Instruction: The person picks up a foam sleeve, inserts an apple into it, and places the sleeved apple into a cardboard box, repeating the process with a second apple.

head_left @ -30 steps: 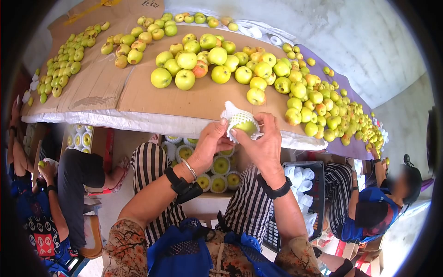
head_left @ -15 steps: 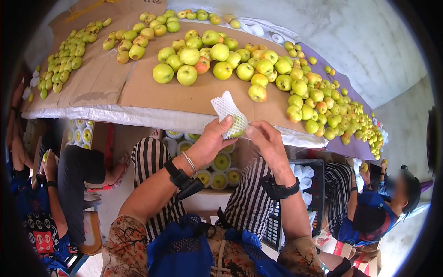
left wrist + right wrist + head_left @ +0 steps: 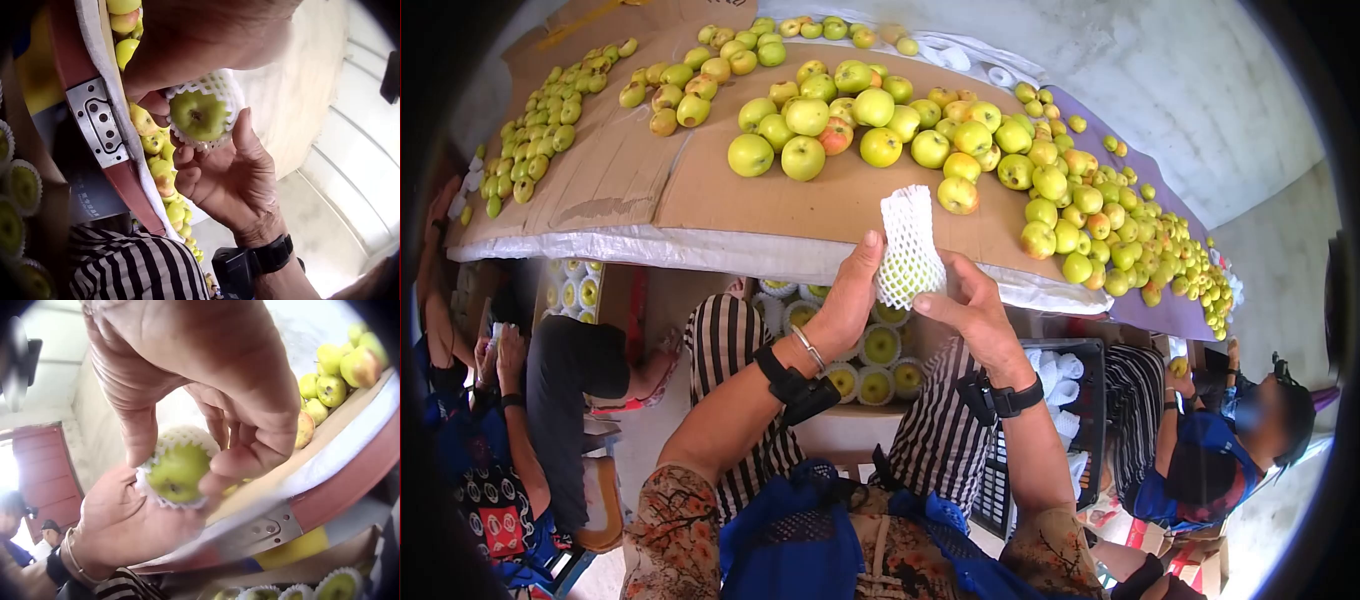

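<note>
Apple [image 3: 199, 117], one, in one foam net [image 3: 910, 240], is held by two hands [image 3: 850, 300] near the worktop edge [image 3: 650, 250]; room is left toward loose apples [image 3: 803, 158] at ten o'clock.

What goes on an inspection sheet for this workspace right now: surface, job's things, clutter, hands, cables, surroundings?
Surface: brown cardboard, white sheeting along the near edge, purple sheet at right.
Job's things: green apple in a white foam net; loose apples on the surface.
Clutter: black crate of foam pieces; netted apples below the sheeting.
Hands: left hand holds the apple in its net; right hand grips it with thumb and fingers.
Cables: nothing seen.
Surroundings: person at right, another at left; pale wall behind.
</note>
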Tool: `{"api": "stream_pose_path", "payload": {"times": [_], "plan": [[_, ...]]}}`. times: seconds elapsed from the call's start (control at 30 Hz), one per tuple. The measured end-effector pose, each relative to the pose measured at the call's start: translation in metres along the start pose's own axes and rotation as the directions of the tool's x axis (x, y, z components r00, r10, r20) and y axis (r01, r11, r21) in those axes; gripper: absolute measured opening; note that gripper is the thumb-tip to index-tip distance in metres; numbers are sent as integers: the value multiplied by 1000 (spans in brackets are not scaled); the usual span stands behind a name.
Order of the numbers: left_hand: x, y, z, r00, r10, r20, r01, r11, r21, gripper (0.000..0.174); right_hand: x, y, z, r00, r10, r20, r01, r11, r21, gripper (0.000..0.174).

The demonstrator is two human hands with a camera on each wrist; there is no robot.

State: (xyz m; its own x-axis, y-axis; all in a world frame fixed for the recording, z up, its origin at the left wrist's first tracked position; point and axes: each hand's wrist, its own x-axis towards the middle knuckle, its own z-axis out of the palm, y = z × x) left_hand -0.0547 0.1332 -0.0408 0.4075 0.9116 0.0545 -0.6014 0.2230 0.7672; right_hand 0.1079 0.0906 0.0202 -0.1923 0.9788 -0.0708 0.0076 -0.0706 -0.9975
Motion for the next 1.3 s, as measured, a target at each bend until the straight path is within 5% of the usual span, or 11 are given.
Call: {"api": "stream_pose_path", "payload": {"times": [0.2, 0.33, 0.5, 0.63, 0.73, 0.83, 1.0, 1.2, 1.3], "plan": [[-6, -7, -2, 995, -42, -85, 14, 952, -307, 61, 2, 24, 12, 992, -126, 10, 126, 992, -31, 69], [-6, -8, -16, 985, -166, 50, 163, 783, -600, 59, 0, 27, 9, 972, -235, 9, 224, 913, -341, 79], [-7, -9, -23, 916, -347, 202, 397, 708, -584, 44, -9, 22, 3, 944, -320, 84, 270, 596, -756, 86], [-7, -11, -28, 861, -424, 282, 508, 671, -541, 54, -11, 43, -3, 939, -328, 107, 278, 535, -798, 81], [-6, -12, -27, 868, -422, 262, 497, 738, -457, 55, -12, 45, -6, 910, -383, 158, 334, 453, -827, 79], [-7, -8, -7, 924, -381, 12, 356, 851, -387, 57, -12, 46, -3, 909, -397, 124, 308, 442, -843, 78], [-8, -10, -13, 933, -355, 58, 344, 835, -429, 62, -9, 47, 1, 927, -361, 106, 263, 420, -869, 76], [-12, -1, -4, 924, -382, -2, 328, 797, -508, 59, -7, 39, 7, 910, -387, 148, 257, 245, -935, 80], [-11, -5, -10, 931, -366, -7, 316, 813, -490, 52, -12, 20, 11, 938, -319, 139, 238, 296, -925, 79]]}}
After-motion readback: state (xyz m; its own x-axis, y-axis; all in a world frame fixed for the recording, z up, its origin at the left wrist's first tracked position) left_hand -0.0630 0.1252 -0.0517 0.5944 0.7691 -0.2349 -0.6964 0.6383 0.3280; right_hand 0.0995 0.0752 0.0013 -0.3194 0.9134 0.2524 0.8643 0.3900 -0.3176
